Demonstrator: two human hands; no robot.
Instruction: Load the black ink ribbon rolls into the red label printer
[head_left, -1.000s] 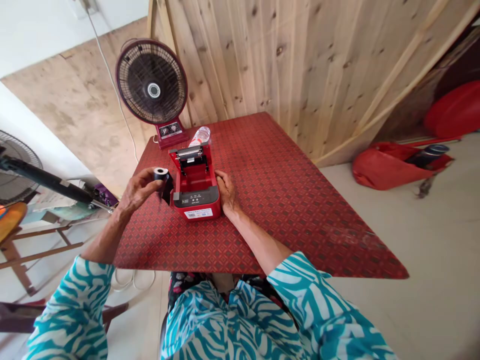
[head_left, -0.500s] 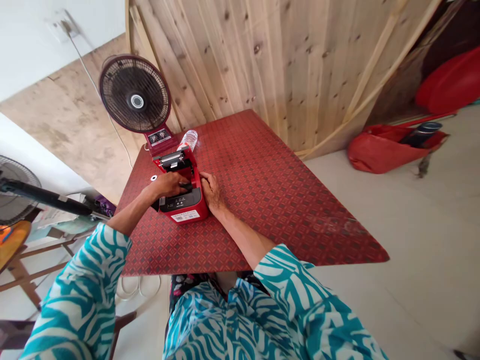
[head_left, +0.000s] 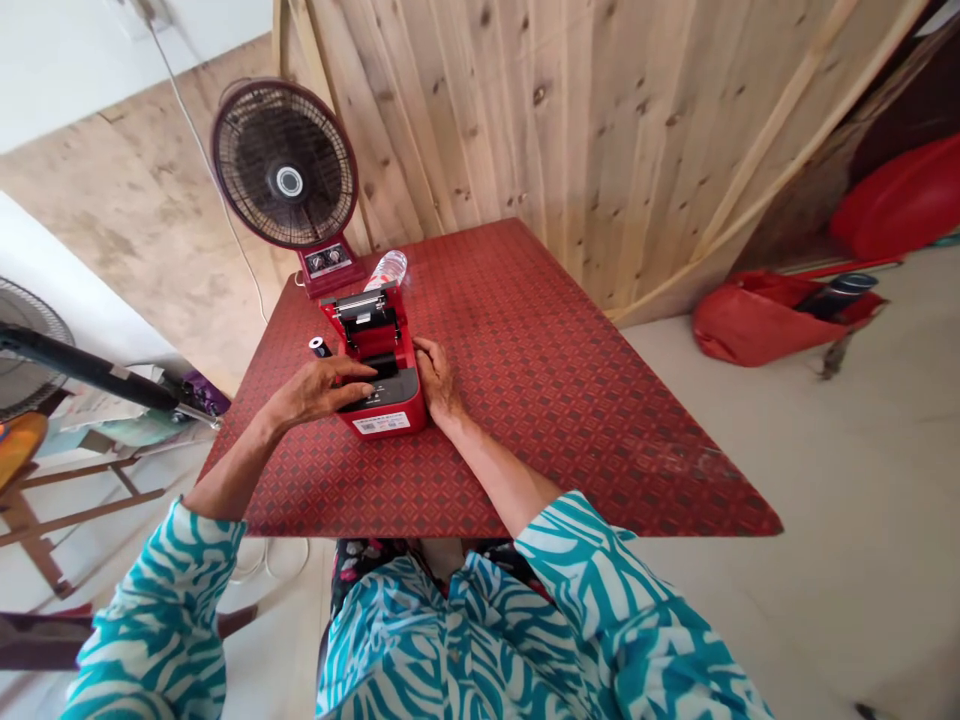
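A red and black label printer (head_left: pixel 390 418) sits on the table with its lid (head_left: pixel 367 310) raised. Inside its compartment lies a dark roll (head_left: pixel 379 362), partly covered by my fingers. My left hand (head_left: pixel 319 388) reaches over the printer's left side, fingers stretched across the black front panel and the edge of the compartment. Against the printer's right side rests my right hand (head_left: pixel 437 380), its fingers laid along the wall, not wrapped round it. Just left of the printer stands a small black roll (head_left: pixel 320 347) with a white core.
Behind the printer a clear plastic bottle (head_left: pixel 390 268) lies on the red patterned table (head_left: pixel 555 400). A dark red fan (head_left: pixel 289 180) stands at the back left corner. A red bag (head_left: pixel 757 320) is on the floor at the right, and a wooden chair (head_left: pixel 82 490) at the left.
My left hand has come up out of the printer's compartment onto its front panel, uncovering the dark roll inside. My right hand stays at the printer's right side. The view has shifted slightly.
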